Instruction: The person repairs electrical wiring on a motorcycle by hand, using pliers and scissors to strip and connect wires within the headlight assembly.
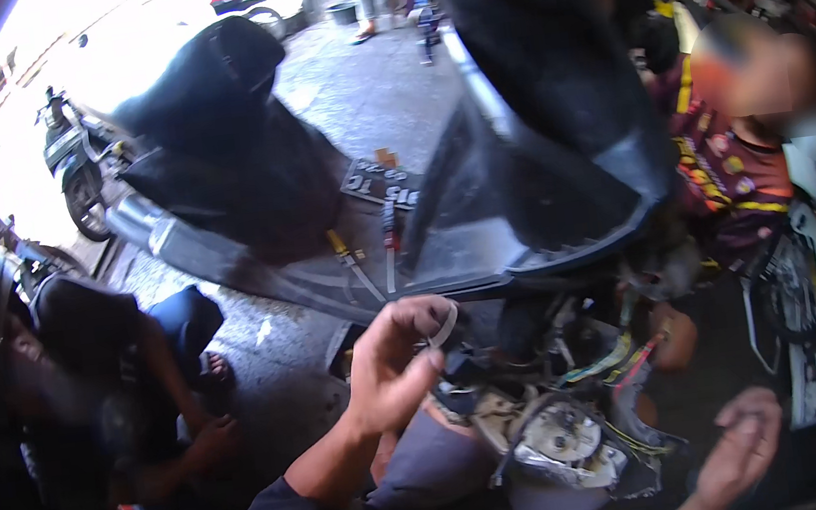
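1. Pinching a thin, pale curved strip (447,324) between thumb and forefinger of the left hand (402,361); hiding part of it behind the fingers, so not showing whether forming a full ring.
2. Holding the strip up in view just below the near edge of the dark scooter floorboard (305,279), left of centre, near the exposed engine (537,417).
3. Raising the right hand (744,443) well apart, to the right of the engine; bending the fingers loosely, appearing released, blurring slightly.
4. Resting side by side toward the floorboard's near edge: yellow-handled screwdriver (340,247) and red-handled screwdriver (389,233), pointing shafts at that edge.
5. Lying farther back on the floorboard, toward its far edge: black plate (375,183).
6. Showing on the engine: round pale disc (558,436).
7. Reaching in beside the coloured wires (602,366) from the right: co-worker's hand (675,335).
8. Crouching at far left: person in dark clothing (97,311).
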Demonstrator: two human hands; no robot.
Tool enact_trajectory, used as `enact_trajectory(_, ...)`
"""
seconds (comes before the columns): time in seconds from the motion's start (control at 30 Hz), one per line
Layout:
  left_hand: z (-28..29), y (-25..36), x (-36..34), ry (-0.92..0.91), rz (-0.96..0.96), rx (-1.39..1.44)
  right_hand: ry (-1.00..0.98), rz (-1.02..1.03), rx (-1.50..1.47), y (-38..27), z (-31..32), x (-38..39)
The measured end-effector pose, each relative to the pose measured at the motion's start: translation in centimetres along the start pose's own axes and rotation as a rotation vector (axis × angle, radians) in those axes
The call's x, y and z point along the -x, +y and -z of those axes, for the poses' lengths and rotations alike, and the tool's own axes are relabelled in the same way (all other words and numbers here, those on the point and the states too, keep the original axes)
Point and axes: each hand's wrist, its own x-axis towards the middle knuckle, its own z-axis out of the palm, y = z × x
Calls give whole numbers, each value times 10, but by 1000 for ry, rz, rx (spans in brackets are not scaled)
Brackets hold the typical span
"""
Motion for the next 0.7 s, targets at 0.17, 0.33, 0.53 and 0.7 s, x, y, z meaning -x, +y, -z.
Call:
enact_trajectory(0.17,-75,12,-4,-176,-68,321,-573,-318,-342,-65,-69,-12)
enact_trajectory(0.33,-98,4,-5,-322,-150,101,-486,-369,-610,-60,-92,3)
enact_trajectory(0.53,-106,12,3,-321,86,176,-512,-384,-521,-44,-80,12)
enact_trajectory(0.7,-100,30,-19,-501,-210,-329,-363,-147,-182,-52,-76,9)
